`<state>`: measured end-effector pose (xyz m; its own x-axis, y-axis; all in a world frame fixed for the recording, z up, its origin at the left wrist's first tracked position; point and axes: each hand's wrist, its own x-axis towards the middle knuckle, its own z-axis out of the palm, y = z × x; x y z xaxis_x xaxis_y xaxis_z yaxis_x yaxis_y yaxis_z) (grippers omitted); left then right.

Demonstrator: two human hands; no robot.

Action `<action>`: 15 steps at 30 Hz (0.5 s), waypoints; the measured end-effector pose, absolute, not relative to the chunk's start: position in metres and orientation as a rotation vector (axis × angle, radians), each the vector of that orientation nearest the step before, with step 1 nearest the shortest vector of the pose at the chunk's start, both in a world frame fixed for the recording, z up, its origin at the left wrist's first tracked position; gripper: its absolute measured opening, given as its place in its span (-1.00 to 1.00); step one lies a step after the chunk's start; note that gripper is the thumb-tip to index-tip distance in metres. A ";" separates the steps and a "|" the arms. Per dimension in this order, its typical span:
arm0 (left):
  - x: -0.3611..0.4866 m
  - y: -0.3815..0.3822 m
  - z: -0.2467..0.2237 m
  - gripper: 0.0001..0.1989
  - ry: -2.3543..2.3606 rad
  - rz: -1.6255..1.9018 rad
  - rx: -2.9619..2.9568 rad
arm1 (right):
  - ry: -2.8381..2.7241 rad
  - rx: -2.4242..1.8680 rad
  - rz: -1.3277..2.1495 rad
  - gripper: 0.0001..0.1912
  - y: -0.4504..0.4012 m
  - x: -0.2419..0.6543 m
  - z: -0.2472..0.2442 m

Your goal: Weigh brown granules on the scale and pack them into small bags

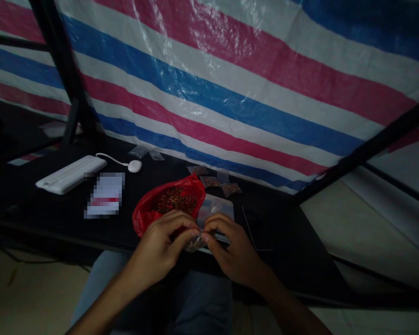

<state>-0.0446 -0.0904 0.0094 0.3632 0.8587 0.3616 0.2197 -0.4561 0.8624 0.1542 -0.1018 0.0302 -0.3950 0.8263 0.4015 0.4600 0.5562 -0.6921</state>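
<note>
Near the table's front edge, my left hand [165, 239] and my right hand [230, 246] pinch the top of a small clear bag [194, 244] between thumbs and fingers. The bag hangs below the fingertips with brownish contents. Just beyond my left hand lies an open red plastic bag [143, 215] holding many small brown pieces [176, 199]. A flat pale device [226, 208] sits behind my right hand, with a bit of clear plastic on it. Several small filled clear bags [210, 182] lie behind the red bag.
A white box-shaped device [71, 174] with a cable to a round white piece [134, 166] lies left, near a blurred packet [105, 195]. Small clear bags [138, 150] lie at the back. A dark flat object [256, 228] is on the right. A striped sheet [209, 93] hangs behind.
</note>
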 end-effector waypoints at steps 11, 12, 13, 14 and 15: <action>-0.060 -0.079 0.009 -0.80 0.935 0.983 2.010 | -2.037 -1.107 0.575 -0.83 -0.090 0.191 0.060; -0.062 -0.075 0.007 -0.78 1.033 0.908 2.104 | -2.009 -1.157 0.508 -0.82 -0.085 0.201 0.070; -0.064 -0.072 0.004 -0.75 1.147 0.809 2.203 | -1.973 -1.208 0.422 -0.82 -0.078 0.210 0.080; -0.065 -0.069 0.001 -0.72 1.252 0.691 2.298 | -1.937 -1.245 0.342 -0.82 -0.070 0.218 0.088; -0.064 -0.067 -0.003 -0.71 1.334 0.570 2.375 | -1.904 -1.269 0.276 -0.83 -0.060 0.225 0.094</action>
